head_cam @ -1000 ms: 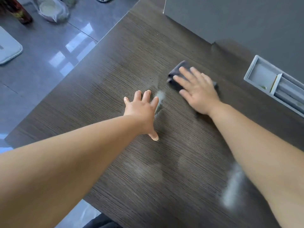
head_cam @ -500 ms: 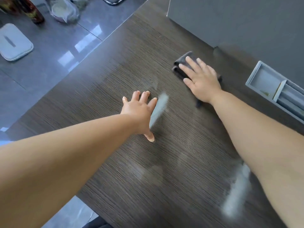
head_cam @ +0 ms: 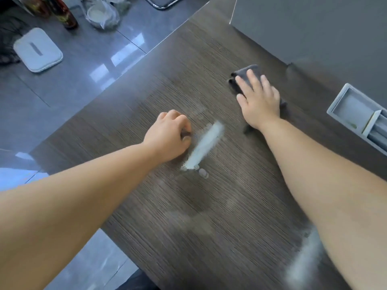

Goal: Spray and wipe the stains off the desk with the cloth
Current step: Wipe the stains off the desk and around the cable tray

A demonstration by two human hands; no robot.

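A dark grey cloth point(head_cam: 249, 74) is pressed flat against the dark wood-grain surface point(head_cam: 219, 216) by the right hand point(head_cam: 259, 101), whose fingers are spread wide and laid over it rather than closed around it; the cloth shows beyond the fingertips and again as a small corner beside the wrist. The left hand point(head_cam: 167, 137) is rested on the surface with its grip curled into a loose fist, and nothing can be seen held in it. Just to the right of that fist, a long pale stain point(head_cam: 204, 146) is seen running diagonally, apart from the cloth. A second whitish stain point(head_cam: 301, 262) is seen near the lower right, partly hidden by the right forearm, and fainter hazy patches are visible between the two. A grey recessed tray point(head_cam: 347, 105) is set into the surface at the right edge. On the glossy tiled floor point(head_cam: 73, 91) beyond the surface, a white flat pad point(head_cam: 38, 50), a dark bottle point(head_cam: 67, 16) and a crumpled plastic bag point(head_cam: 102, 15) are visible.
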